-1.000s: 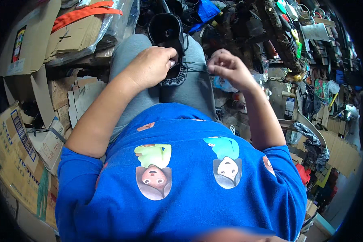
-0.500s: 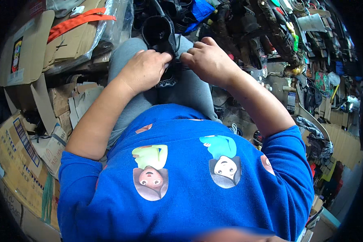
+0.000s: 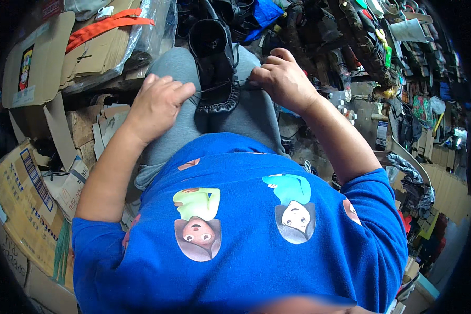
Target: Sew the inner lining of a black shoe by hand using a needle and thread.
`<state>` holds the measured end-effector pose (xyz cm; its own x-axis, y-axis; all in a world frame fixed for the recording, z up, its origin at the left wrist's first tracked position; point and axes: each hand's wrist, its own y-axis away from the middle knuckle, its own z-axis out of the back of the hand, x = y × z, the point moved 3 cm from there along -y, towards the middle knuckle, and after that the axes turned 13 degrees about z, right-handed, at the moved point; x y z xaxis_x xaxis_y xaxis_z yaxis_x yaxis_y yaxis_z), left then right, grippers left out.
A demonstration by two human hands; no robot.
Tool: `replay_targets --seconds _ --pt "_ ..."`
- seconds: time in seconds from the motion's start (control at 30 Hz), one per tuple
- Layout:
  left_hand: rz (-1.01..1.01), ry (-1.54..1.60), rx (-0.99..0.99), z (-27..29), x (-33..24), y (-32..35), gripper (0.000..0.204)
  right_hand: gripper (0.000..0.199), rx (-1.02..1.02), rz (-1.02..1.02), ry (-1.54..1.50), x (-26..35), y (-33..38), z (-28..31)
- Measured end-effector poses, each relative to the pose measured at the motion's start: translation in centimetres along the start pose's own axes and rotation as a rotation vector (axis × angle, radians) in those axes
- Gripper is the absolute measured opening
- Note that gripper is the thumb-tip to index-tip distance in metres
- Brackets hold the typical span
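While a black, pucker-toed shoe [image 3: 214, 69] is resting on grey trousers [image 3: 248, 118], left hand [image 3: 159, 106] and right hand [image 3: 287, 82], curled closed, are pinching thin cord [image 3: 215, 88].

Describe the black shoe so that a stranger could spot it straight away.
Above the big blue shirt in the picture, find the grey trousers. Over the thighs, between the left hand and right hand, lies the black shoe. Unlike the dark items beyond the knees, it sits between both hands, puckered toe toward the shirt, a thin cord stretched across it.
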<state>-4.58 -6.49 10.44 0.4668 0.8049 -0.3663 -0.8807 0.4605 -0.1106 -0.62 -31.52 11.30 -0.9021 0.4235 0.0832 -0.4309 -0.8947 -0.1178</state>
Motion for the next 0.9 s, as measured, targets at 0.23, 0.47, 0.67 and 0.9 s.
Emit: replay_targets --seconds 0.23,0.47,0.67,0.9 --pt "0.182 0.015 0.019 2.5 4.4 4.9 0.015 0.006 0.116 -0.248 0.122 -3.8 5.7 0.9" --pt "0.211 0.250 -0.111 4.1 2.4 2.3 0.007 0.017 -0.410 -0.478 -0.187 -2.0 2.9 7.8" --pt "0.176 0.246 -0.113 4.5 1.7 1.1 0.008 0.012 -0.184 0.100 0.027 2.2 -2.9 8.4" --pt "0.157 0.230 -0.097 3.8 1.5 2.4 0.006 0.007 0.162 0.029 0.088 1.2 -3.3 1.8"
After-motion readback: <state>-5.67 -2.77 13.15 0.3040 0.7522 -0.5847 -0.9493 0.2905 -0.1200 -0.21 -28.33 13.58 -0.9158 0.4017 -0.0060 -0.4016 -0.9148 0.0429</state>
